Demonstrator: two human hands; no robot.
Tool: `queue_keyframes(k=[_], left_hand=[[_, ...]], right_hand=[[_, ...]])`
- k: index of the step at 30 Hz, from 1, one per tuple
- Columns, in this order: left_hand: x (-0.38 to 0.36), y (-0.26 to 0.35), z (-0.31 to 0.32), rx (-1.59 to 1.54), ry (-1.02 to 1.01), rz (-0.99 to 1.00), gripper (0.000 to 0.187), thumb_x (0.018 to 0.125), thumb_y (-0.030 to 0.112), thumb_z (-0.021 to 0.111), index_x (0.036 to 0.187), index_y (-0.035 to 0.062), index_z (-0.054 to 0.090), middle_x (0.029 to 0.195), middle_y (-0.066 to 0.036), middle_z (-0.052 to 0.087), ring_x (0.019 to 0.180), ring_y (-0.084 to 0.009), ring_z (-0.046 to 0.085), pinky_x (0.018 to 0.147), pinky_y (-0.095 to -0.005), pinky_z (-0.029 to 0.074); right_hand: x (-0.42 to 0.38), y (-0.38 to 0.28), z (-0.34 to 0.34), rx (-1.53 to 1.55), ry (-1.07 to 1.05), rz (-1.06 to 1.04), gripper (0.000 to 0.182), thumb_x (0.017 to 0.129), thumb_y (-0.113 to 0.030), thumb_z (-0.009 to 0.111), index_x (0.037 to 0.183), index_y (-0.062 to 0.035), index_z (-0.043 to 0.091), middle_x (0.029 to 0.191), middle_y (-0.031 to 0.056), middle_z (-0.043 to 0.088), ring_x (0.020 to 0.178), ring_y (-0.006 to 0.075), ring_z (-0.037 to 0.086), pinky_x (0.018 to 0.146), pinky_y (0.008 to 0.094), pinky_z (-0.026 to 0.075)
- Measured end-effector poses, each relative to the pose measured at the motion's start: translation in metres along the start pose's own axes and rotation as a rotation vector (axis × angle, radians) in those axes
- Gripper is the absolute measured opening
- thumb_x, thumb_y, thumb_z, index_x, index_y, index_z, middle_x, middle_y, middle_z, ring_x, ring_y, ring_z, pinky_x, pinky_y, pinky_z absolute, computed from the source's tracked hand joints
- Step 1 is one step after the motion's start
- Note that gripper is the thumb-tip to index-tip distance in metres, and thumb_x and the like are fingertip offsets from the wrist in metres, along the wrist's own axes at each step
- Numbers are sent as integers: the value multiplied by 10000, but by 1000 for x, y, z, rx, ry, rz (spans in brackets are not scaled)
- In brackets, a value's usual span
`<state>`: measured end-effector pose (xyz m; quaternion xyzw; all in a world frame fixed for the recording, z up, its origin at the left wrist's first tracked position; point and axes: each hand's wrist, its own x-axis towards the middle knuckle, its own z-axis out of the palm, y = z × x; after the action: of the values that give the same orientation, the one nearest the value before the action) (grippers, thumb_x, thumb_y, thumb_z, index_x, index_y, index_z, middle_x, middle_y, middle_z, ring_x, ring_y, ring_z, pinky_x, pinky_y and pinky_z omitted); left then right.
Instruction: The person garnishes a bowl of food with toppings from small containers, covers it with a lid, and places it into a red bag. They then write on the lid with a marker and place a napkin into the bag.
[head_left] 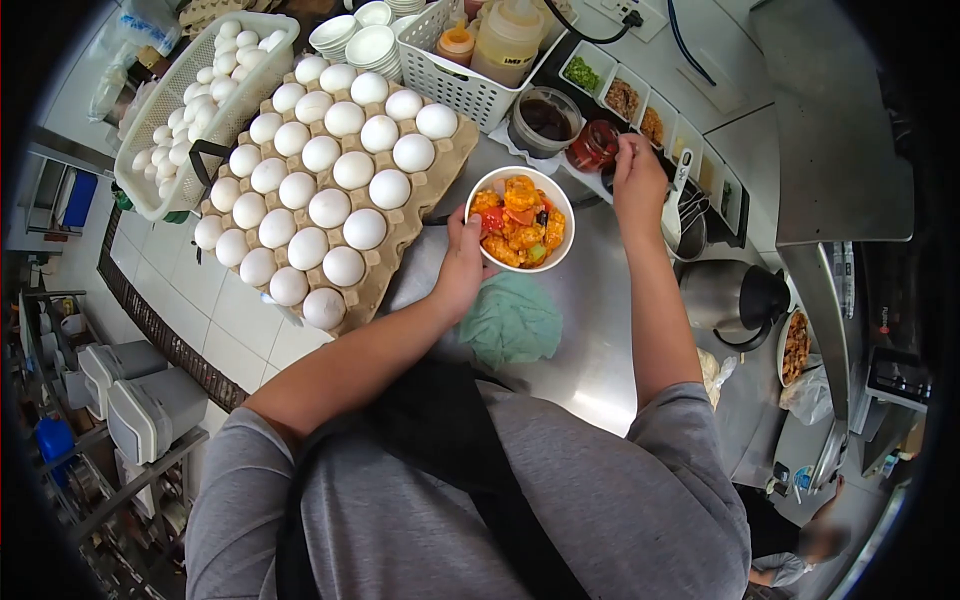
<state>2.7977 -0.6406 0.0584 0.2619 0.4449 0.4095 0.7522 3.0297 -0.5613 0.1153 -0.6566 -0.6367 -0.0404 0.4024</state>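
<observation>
My left hand grips the side of a white bowl, thumb near its rim. In the bowl are orange, sauce-coated food pieces with bits of red and green. My right hand is raised beside a red-filled clear jar, its fingers drawn together; whatever they hold, if anything, is too small to make out. A crumpled green cloth lies on the steel counter, just below the bowl. Left of the jar stands a tub of dark liquid.
An egg tray full of white eggs stands at left, beside a white egg basket. A bottle basket and several topping containers line the back. At right are a kettle, a whisk and another person.
</observation>
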Motion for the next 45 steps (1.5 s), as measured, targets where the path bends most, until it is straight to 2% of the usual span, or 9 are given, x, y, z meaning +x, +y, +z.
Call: queue_keyframes(k=[4, 8, 11, 13, 23, 27, 29, 36, 45], left_hand=[[1, 0, -2, 10, -15, -13, 591, 987, 510, 289, 1451, 173, 145, 1444, -148, 327, 1261, -289, 457, 1001, -464, 404], [2, -1, -2, 17, 8, 6, 558, 991, 439, 336, 1435, 152, 160, 1392, -155, 382, 1220, -270, 498, 913, -404, 490], [0, -3, -2, 13, 16, 17, 564, 991, 451, 337, 1435, 151, 160, 1392, -159, 381, 1219, -271, 499, 906, -399, 495], [0, -1, -1, 13, 25, 6, 571, 992, 455, 335, 1436, 144, 158, 1388, -162, 386, 1205, -267, 509, 895, -388, 500], [-1, -1, -3, 28, -8, 29, 583, 995, 459, 334, 1443, 137, 145, 1385, -158, 394, 1191, -256, 515, 893, -381, 500], [-3, 2, -1, 53, -7, 6, 571, 987, 510, 279, 1443, 189, 157, 1427, -130, 356, 1249, -277, 467, 962, -442, 440], [-2, 1, -2, 60, -3, 6, 569, 988, 508, 278, 1443, 189, 157, 1426, -131, 356, 1247, -276, 469, 962, -441, 441], [1, -1, -3, 44, -8, 0, 567, 990, 496, 278, 1448, 188, 147, 1427, -133, 352, 1247, -273, 469, 977, -446, 435], [-2, 1, -3, 40, -5, 10, 575, 993, 472, 312, 1447, 165, 141, 1403, -152, 377, 1220, -269, 490, 941, -415, 463]], right_hand=[[7, 15, 5, -50, -148, -46, 200, 907, -171, 595, 1048, -29, 598, 854, 190, 649, 763, 381, 627, 694, 419, 496], [46, 4, -43, -32, -506, 254, 337, 842, -197, 687, 1145, -67, 618, 821, 149, 665, 731, 237, 639, 687, 348, 496], [82, 32, -45, -133, -319, 227, 295, 847, -190, 668, 1102, -44, 642, 877, 168, 675, 797, 283, 653, 740, 377, 500], [94, 58, -23, -621, -421, 177, 271, 857, -198, 642, 1054, -12, 653, 951, 199, 673, 903, 337, 653, 798, 421, 501], [109, 131, -3, -797, -720, 221, 241, 842, -187, 631, 977, 7, 675, 1005, 238, 659, 969, 386, 634, 820, 424, 507], [102, 168, -8, -522, -630, 348, 255, 855, -213, 616, 948, 14, 685, 907, 220, 681, 866, 347, 665, 763, 396, 510], [90, 164, -17, -232, -514, 484, 228, 904, -175, 576, 900, 22, 690, 597, 52, 585, 470, 146, 516, 470, 317, 409], [73, 150, -31, -157, -363, 451, 250, 918, -192, 563, 836, 6, 691, 557, 19, 534, 438, 120, 460, 438, 302, 367], [60, 123, -50, -93, -327, 458, 271, 906, -219, 558, 951, 10, 697, 646, 96, 623, 593, 190, 590, 595, 342, 447]])
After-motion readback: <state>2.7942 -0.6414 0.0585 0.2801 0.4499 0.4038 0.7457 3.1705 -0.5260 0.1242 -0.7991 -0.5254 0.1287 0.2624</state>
